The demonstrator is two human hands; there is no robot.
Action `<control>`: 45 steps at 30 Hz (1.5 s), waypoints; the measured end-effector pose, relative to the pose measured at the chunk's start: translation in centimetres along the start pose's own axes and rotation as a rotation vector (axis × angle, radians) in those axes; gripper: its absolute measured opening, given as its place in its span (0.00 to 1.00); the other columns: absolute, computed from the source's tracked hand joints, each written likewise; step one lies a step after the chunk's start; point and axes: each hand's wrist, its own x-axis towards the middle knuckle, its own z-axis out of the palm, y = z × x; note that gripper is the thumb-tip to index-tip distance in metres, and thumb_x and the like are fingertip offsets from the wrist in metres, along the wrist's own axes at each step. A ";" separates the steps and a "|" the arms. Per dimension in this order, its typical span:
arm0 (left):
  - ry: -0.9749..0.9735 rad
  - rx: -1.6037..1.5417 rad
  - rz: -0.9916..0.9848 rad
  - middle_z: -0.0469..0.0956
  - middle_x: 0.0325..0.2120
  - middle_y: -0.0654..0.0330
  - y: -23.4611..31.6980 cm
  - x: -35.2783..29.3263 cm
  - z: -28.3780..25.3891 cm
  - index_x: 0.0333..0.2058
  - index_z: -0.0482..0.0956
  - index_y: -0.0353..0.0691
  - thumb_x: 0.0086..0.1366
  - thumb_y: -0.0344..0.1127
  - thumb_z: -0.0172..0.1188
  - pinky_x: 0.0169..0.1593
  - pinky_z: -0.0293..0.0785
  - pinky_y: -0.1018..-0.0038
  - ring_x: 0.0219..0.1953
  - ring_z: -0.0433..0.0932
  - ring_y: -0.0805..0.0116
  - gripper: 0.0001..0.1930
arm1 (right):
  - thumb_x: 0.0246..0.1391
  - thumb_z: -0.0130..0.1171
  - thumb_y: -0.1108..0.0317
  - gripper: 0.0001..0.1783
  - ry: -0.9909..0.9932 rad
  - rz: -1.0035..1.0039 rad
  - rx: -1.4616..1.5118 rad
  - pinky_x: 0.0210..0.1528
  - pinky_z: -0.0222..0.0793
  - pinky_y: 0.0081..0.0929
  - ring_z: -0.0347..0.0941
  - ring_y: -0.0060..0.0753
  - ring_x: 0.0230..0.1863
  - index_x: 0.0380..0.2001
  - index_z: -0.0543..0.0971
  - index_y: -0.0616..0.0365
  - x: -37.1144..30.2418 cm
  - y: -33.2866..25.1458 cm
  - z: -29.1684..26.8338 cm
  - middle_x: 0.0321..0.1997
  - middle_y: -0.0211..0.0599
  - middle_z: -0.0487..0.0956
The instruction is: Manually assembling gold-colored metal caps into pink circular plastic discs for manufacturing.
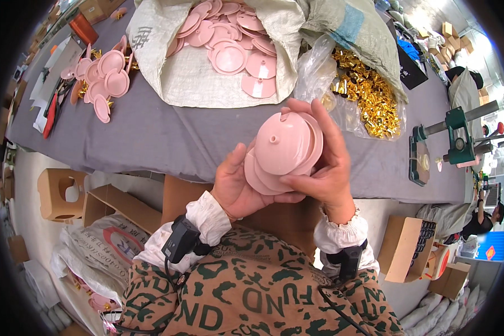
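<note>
Lids with gold fittings [112, 63] lie heaped on the tabletop [190, 137] at left, probably kept apart from loose lids [228, 57] in the white sack [176, 84]. Near the front edge, the left hand [234, 189] curls beneath a pink lid stack [283, 147]; the right hand [331, 168] pinches its side, seemingly for steadiness. Gold pieces [378, 112] and a green press [458, 139] sit rightward, likely within reach.

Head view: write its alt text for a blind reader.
A person's left hand and right hand hold stacked pink discs before a gray-covered table bearing a white sack of similar discs and, beside it, small gold pieces.
</note>
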 end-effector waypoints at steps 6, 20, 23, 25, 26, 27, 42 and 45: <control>0.081 0.021 0.099 0.58 0.65 0.54 -0.7 0.2 0.7 0.68 0.51 0.49 0.62 0.54 0.58 0.61 0.64 0.46 0.65 0.60 0.46 0.40 | 0.33 0.72 0.72 0.47 -0.208 -0.377 -0.465 0.59 0.64 0.37 0.68 0.46 0.59 0.63 0.66 0.62 0.5 -1.3 -0.5 0.65 0.52 0.63; 0.261 0.807 0.169 0.63 0.58 0.59 -0.5 1.3 2.5 0.66 0.50 0.45 0.60 0.27 0.60 0.60 0.68 0.68 0.60 0.67 0.67 0.39 | 0.34 0.70 0.65 0.38 -0.148 -0.160 -0.609 0.59 0.62 0.38 0.65 0.47 0.56 0.57 0.76 0.51 -1.1 0.6 1.1 0.56 0.46 0.67; 0.274 0.822 0.081 0.64 0.57 0.60 -0.1 0.0 2.5 0.66 0.49 0.44 0.55 0.28 0.66 0.61 0.67 0.67 0.60 0.66 0.66 0.44 | 0.33 0.74 0.58 0.39 -0.216 -0.085 -0.544 0.61 0.60 0.37 0.64 0.44 0.58 0.55 0.77 0.55 -1.5 0.9 0.7 0.56 0.44 0.66; 0.186 0.660 0.054 0.63 0.58 0.58 0.2 -1.4 1.6 0.67 0.48 0.44 0.52 0.30 0.69 0.62 0.65 0.66 0.61 0.65 0.63 0.48 | 0.33 0.75 0.57 0.41 -0.201 -0.102 -0.427 0.61 0.60 0.37 0.64 0.45 0.58 0.55 0.76 0.54 -1.9 1.9 1.2 0.56 0.44 0.66; 0.129 0.481 0.062 0.63 0.59 0.57 0.2 -1.7 1.5 0.67 0.47 0.43 0.51 0.32 0.70 0.63 0.64 0.65 0.62 0.65 0.62 0.49 | 0.32 0.76 0.57 0.41 -0.192 -0.150 -0.359 0.61 0.60 0.38 0.64 0.45 0.58 0.55 0.76 0.54 -1.9 2.4 1.4 0.56 0.44 0.67; 0.108 0.482 0.036 0.63 0.59 0.57 0.1 -1.6 1.6 0.67 0.47 0.43 0.51 0.32 0.70 0.63 0.64 0.65 0.62 0.65 0.62 0.49 | 0.32 0.76 0.57 0.41 -0.169 -0.154 -0.382 0.61 0.60 0.38 0.64 0.45 0.58 0.55 0.76 0.54 -2.0 2.2 1.0 0.56 0.44 0.67; 0.299 0.449 0.092 0.65 0.61 0.58 -1.0 2.3 0.2 0.64 0.58 0.42 0.62 0.48 0.64 0.67 0.60 0.61 0.63 0.64 0.60 0.37 | 0.40 0.69 0.53 0.40 -0.085 -0.176 -0.660 0.66 0.54 0.50 0.65 0.55 0.59 0.58 0.71 0.59 -2.5 2.2 -1.8 0.58 0.46 0.69; 0.359 0.485 0.063 0.66 0.60 0.56 -0.9 2.4 0.0 0.64 0.58 0.42 0.59 0.47 0.67 0.67 0.60 0.61 0.63 0.64 0.60 0.39 | 0.40 0.69 0.52 0.42 -0.047 -0.139 -0.914 0.68 0.46 0.55 0.63 0.57 0.62 0.59 0.70 0.57 -2.0 0.7 -2.1 0.63 0.45 0.67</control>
